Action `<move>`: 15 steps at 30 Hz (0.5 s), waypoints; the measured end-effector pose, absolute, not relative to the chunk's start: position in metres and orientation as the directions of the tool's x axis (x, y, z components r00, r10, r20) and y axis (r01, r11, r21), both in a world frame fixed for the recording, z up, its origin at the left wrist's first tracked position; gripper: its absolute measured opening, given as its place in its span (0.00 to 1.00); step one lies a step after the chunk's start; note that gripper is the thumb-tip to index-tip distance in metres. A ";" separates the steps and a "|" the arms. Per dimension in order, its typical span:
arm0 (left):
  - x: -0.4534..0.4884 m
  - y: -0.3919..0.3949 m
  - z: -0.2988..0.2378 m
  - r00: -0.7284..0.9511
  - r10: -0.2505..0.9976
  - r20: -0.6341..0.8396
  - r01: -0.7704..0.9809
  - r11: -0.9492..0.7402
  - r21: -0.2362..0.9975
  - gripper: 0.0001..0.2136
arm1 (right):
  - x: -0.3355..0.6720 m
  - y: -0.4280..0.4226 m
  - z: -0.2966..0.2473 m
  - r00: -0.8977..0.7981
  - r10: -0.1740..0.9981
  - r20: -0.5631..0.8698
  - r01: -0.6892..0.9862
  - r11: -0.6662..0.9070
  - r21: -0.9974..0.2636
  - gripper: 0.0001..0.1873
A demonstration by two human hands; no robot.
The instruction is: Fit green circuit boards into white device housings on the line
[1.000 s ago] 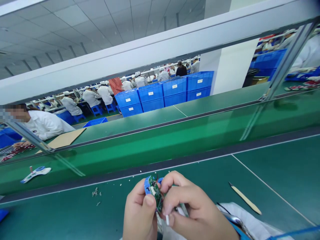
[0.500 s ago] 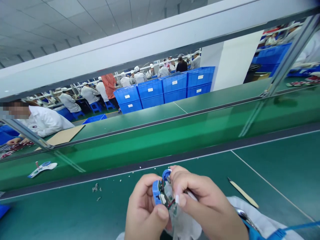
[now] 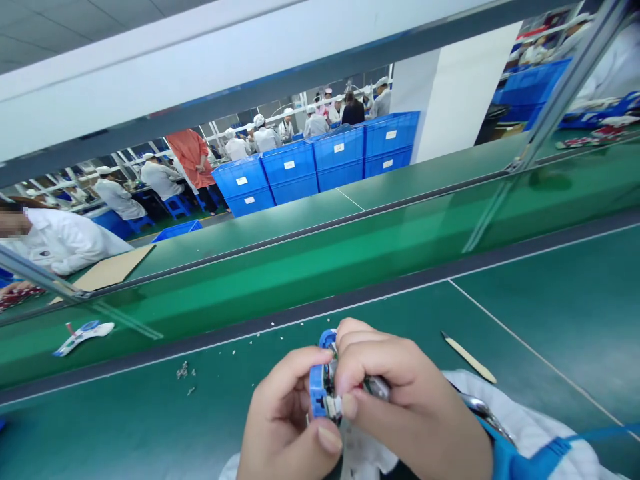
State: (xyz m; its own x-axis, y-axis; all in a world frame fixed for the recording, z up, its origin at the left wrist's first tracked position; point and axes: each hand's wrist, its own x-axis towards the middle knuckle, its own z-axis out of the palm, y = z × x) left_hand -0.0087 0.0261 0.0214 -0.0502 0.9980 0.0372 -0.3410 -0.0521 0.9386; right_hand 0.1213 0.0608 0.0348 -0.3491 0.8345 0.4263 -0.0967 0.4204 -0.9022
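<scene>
Green covers most of the lower view: a smooth, dark worktop crossed by thin white lines. At its near edge, low and just right of centre, a person's two bare hands meet around a small blue-cased part with a circuit board inside, held above the surface. The left hand pinches the blue casing between thumb and fingers. The right hand is curled against the part's open side, thumb tip beside a small white piece; what exactly it grips is hidden. A blue band circles the right wrist.

To the right lies a pale pointed stick. To the left sit a little cluster of metal bits and scattered white flecks. Farther left, a curved white-and-blue piece rests on a brighter green strip running across the view.

Beyond it, a co-worker in white leans beside a cardboard sheet. Stacked blue crates stand in the middle distance, near a person in orange and a white pillar. Behind are rows of workers in white. A pale beam slants overhead.
</scene>
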 end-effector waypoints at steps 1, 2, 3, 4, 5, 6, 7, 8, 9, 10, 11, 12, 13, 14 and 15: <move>-0.010 0.026 0.021 -0.051 0.997 0.050 -0.310 -0.064 0.948 0.19 | 0.122 0.061 0.036 -0.351 0.833 0.427 -0.082 0.427 -0.900 0.11; -0.010 0.026 0.021 -0.061 0.996 0.069 -0.262 -0.083 0.962 0.19 | 0.123 0.061 0.037 -0.352 0.830 0.432 -0.064 0.440 -0.896 0.11; -0.011 0.026 0.022 -0.079 0.992 0.099 -0.192 -0.113 0.975 0.19 | 0.124 0.061 0.038 -0.353 0.828 0.437 -0.040 0.453 -0.891 0.11; -0.012 0.026 0.022 -0.099 0.985 0.140 -0.108 -0.150 0.983 0.19 | 0.125 0.061 0.039 -0.356 0.823 0.442 -0.014 0.468 -0.884 0.11; -0.013 0.026 0.023 -0.108 0.976 0.189 -0.025 -0.193 0.981 0.19 | 0.126 0.061 0.039 -0.360 0.818 0.449 0.011 0.485 -0.875 0.11; -0.013 0.026 0.024 -0.105 0.966 0.238 0.048 -0.234 0.971 0.18 | 0.127 0.061 0.040 -0.366 0.813 0.454 0.033 0.499 -0.866 0.11; -0.014 0.025 0.025 -0.092 0.956 0.279 0.103 -0.270 0.957 0.17 | 0.127 0.061 0.040 -0.372 0.807 0.458 0.053 0.511 -0.858 0.11; -0.014 0.023 0.025 -0.077 0.947 0.312 0.146 -0.299 0.943 0.16 | 0.128 0.060 0.040 -0.378 0.802 0.462 0.067 0.521 -0.851 0.11; -0.014 0.022 0.025 -0.071 0.938 0.339 0.191 -0.321 0.928 0.16 | 0.128 0.060 0.041 -0.384 0.798 0.465 0.078 0.529 -0.845 0.10; -0.014 0.019 0.024 -0.075 0.931 0.357 0.248 -0.329 0.911 0.16 | 0.129 0.059 0.041 -0.386 0.795 0.468 0.085 0.536 -0.840 0.10; -0.014 0.016 0.023 -0.088 0.927 0.365 0.313 -0.323 0.893 0.16 | 0.129 0.058 0.042 -0.386 0.795 0.467 0.094 0.538 -0.838 0.10; -0.014 0.013 0.021 -0.100 0.927 0.362 0.372 -0.302 0.878 0.18 | 0.129 0.057 0.042 -0.385 0.798 0.463 0.104 0.536 -0.838 0.10; -0.015 0.009 0.018 -0.106 0.932 0.346 0.416 -0.274 0.867 0.19 | 0.129 0.056 0.044 -0.388 0.802 0.453 0.113 0.530 -0.841 0.10; -0.015 0.006 0.015 -0.103 0.941 0.321 0.443 -0.245 0.862 0.21 | 0.130 0.054 0.045 -0.395 0.805 0.442 0.123 0.523 -0.844 0.10; -0.015 0.003 0.013 -0.091 0.951 0.294 0.454 -0.223 0.862 0.23 | 0.131 0.053 0.047 -0.405 0.808 0.428 0.133 0.516 -0.846 0.10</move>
